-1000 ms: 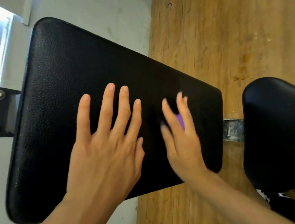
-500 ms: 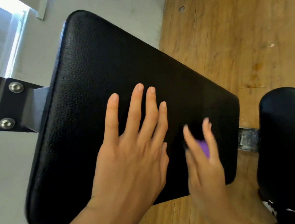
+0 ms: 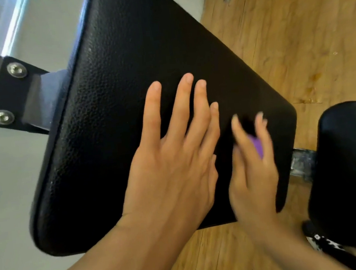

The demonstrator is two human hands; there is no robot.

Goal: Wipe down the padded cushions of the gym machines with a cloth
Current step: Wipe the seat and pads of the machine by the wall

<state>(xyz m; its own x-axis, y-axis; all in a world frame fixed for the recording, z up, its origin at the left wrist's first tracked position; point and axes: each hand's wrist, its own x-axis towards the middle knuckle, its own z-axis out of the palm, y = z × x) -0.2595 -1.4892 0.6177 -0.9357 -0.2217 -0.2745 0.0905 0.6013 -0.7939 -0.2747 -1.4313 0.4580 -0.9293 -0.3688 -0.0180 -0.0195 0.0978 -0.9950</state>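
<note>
So the left grip (image 3: 172, 171) lies flat on the big black cushion (image 3: 131, 62), palm down, fingers straight and fanned out, holding nothing, just resting on the leathery surface. The right grip (image 3: 253, 177) sits just beside it, on its little-finger side. It's pretty blurry, but the fingers (image 3: 264, 138) look stretched out rather than curled, so it's a released grip pressing down, not a clench.

The purple cloth (image 3: 257, 145) is tucked under the right grip, and only a small bit peeks out between two of its fingers. It's pinned against the cushion near the corner closest to the right grip. The rest of the cloth is hidden under the palm, so I can't say how it's folded.

Most of the cushion stretches out beyond the fingertips of both grips and off to the outer side of the left grip. Out past that side there's a dark metal bracket (image 3: 1, 95) with two shiny bolts (image 3: 17, 70) running in behind the cushion's edge, with a pale wall (image 3: 2, 199) behind it.

On the outer side of the right grip is a second black pad (image 3: 353, 159), apart from the first, with a scuffed metal bar (image 3: 302, 163) showing in the gap between them. A wooden floor (image 3: 294, 32) lies below everything, and a few marks are visible on it beyond the right grip's fingertips.
</note>
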